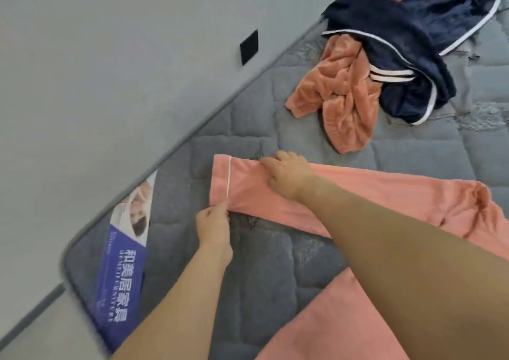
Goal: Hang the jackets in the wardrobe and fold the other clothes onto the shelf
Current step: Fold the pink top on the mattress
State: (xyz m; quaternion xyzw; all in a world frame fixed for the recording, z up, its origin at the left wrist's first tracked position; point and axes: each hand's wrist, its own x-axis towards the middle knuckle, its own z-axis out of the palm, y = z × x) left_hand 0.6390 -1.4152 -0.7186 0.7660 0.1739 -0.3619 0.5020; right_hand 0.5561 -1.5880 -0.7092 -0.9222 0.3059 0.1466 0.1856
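Observation:
A pink garment (371,191) with a thin white stripe near its cuff lies stretched flat on the grey quilted mattress (270,263). My left hand (213,226) pinches the near corner of the cuff. My right hand (289,175) rests palm-down on the leg a little further along, pressing at its far edge. Another pink piece (330,324) lies at the bottom, under my right forearm. Further back sits a heap of a navy fleece garment with white piping (407,51) tangled with an orange fleece garment (338,97).
The mattress edge (170,144) runs diagonally from lower left to upper right, with grey floor (96,84) beyond it. A blue and white label (124,271) lies on the mattress corner. A small black square (248,47) sits on the floor.

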